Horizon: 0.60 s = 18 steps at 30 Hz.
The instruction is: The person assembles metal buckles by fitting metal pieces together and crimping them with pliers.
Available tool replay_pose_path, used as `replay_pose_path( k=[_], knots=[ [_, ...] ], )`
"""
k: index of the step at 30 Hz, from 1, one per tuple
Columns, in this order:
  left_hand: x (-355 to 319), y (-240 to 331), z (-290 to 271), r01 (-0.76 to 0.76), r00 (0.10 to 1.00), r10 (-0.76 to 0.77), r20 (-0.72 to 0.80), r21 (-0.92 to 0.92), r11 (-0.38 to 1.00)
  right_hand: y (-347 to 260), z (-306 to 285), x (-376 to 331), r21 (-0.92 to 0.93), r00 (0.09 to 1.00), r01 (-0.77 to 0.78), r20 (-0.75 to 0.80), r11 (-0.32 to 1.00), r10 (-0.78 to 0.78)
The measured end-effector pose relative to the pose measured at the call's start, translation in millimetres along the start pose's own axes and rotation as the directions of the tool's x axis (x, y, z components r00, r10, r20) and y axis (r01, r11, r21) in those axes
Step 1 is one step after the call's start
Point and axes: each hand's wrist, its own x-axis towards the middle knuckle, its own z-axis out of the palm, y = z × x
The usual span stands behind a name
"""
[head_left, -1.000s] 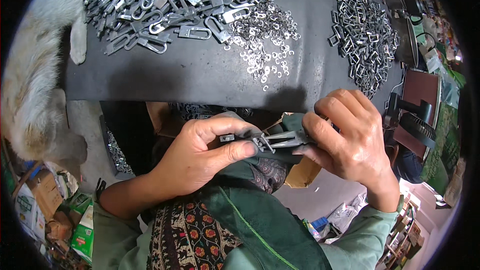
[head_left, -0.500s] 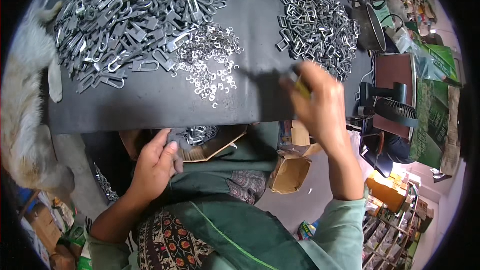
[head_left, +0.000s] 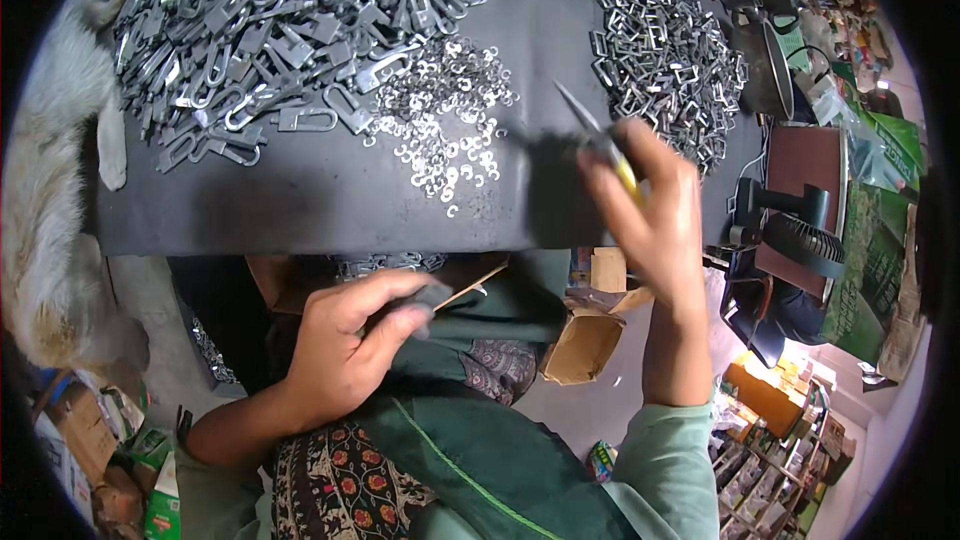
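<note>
My right hand is raised over the dark table and grips pliers with a yellow handle, their metal tips pointing up and left. It hovers between a scatter of small metal rings and a heap of rectangular metal loops. My left hand rests low by my lap, just under the table's front edge, fingers curled on a small dark metal piece that is mostly hidden.
A large pile of flat metal clasps fills the table's far left. A furry animal lies along the left edge. A small black fan and a brown box stand at the right; an open cardboard box sits below.
The hands, joined on a part a second ago, have separated. My right hand with the pliers has moved up over the table; my left hand has stayed low by my lap.
</note>
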Motion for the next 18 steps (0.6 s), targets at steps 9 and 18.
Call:
replay_pose_path(
  k=[9, 18],
  knots=[
    [4.1, 14.6, 6.0, 0.060, 0.998, -0.050, 0.041, -0.295, 0.954, -42.2, 50.0, -62.6, 0.682, 0.987, -0.135, 0.158, 0.719, 0.035],
    [3.6, -6.3, 16.4, -0.467, 0.767, 0.635, -0.092, 0.598, 0.651, -45.6, 62.3, -81.6, 0.655, 0.946, -0.319, 0.269, 0.685, 0.183]
  ],
)
